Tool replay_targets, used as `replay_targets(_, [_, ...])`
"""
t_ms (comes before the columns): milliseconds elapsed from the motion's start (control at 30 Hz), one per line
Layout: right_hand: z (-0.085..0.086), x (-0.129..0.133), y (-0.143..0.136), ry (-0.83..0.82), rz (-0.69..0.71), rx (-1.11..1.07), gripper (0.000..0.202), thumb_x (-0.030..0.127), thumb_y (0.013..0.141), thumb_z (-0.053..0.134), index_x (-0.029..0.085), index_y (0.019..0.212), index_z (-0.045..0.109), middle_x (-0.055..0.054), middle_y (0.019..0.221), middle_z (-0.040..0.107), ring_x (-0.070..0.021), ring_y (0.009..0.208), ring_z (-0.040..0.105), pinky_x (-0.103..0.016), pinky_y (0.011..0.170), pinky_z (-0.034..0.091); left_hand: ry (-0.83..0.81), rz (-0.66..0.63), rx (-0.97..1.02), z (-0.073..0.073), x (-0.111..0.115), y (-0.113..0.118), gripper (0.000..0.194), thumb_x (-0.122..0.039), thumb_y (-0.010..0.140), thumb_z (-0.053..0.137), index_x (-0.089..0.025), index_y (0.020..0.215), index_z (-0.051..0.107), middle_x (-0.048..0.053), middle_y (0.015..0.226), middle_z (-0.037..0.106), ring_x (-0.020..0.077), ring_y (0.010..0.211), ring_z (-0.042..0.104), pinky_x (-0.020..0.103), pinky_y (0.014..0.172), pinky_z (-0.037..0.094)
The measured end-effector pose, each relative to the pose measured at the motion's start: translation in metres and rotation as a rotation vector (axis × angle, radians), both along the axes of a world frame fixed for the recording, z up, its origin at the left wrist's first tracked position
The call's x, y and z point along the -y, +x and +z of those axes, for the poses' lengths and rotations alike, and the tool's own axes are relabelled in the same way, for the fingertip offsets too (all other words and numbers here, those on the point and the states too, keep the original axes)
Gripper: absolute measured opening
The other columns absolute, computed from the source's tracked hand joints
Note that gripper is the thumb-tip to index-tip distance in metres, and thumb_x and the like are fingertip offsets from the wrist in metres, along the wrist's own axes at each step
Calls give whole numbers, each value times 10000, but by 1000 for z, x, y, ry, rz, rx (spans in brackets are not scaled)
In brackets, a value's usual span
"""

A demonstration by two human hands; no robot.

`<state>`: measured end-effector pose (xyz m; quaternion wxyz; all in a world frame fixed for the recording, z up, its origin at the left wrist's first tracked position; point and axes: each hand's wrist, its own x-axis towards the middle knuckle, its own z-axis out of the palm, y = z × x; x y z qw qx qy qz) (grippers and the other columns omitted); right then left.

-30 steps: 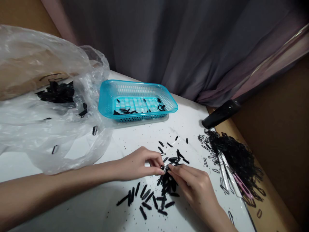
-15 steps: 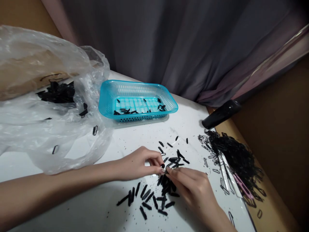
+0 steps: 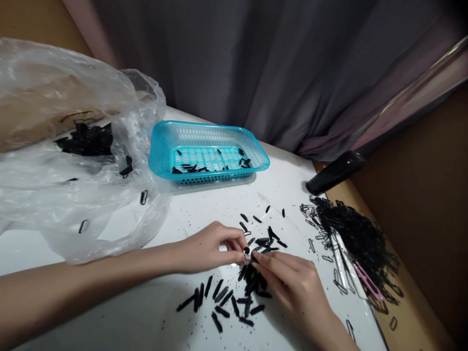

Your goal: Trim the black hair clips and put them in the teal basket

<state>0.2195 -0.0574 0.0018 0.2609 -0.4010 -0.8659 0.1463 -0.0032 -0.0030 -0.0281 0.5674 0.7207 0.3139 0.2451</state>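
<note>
Spanning the frame's middle, the white table (image 3: 288,178) bears the blue basket (image 3: 158,152) at upper centre. My left hand (image 3: 214,248) extends nearly level from the left; my right hand (image 3: 294,279) slants up from lower right. Black strips (image 3: 217,322) lie scattered beneath and around them. A small dark piece (image 3: 253,256) sits below centre, right of my left fingertips; both hands pinch it, neither nearer. I cannot tell its long axis.

head view | text: none legible | labels, brands: none legible | numbers, signs: none legible
</note>
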Motion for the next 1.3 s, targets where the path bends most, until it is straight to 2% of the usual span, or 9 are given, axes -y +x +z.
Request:
replay_targets(200, [-3, 1, 1, -10, 8, 8, 196, 149, 976, 517, 187, 1061, 690, -47, 765, 696, -144, 605, 611, -274, 547, 497, -2, -9, 1, 0, 0, 1, 133, -278, 879, 665, -155, 919, 696, 79, 864, 776, 192, 814, 727, 280, 727, 548])
replay_targets(433, [-3, 0, 1, 2, 2, 2, 170, 150, 972, 536, 172, 1005, 701, -55, 771, 705, -144, 612, 626, -268, 556, 501, 11, -2, -11, -2, -1, 1, 172, -317, 869, 682, -149, 904, 693, 77, 833, 764, 195, 790, 715, 284, 712, 544])
replay_targets(800, [-2, -3, 0, -5, 5, -31, 168, 152, 975, 535, 162, 977, 704, -57, 762, 701, -142, 624, 633, -255, 565, 500, 9, -17, 14, -1, -2, 0, 124, -267, 887, 664, -146, 889, 689, 71, 829, 776, 181, 787, 730, 259, 717, 543])
replay_targets(1300, [-2, -3, 4, -49, -56, -9, 177, 184, 980, 526, 164, 1078, 672, -35, 765, 674, -140, 613, 620, -264, 561, 494, 54, -46, -1, -1, 0, -1, 157, -292, 892, 671, -150, 825, 663, 53, 758, 745, 164, 737, 710, 233, 672, 516])
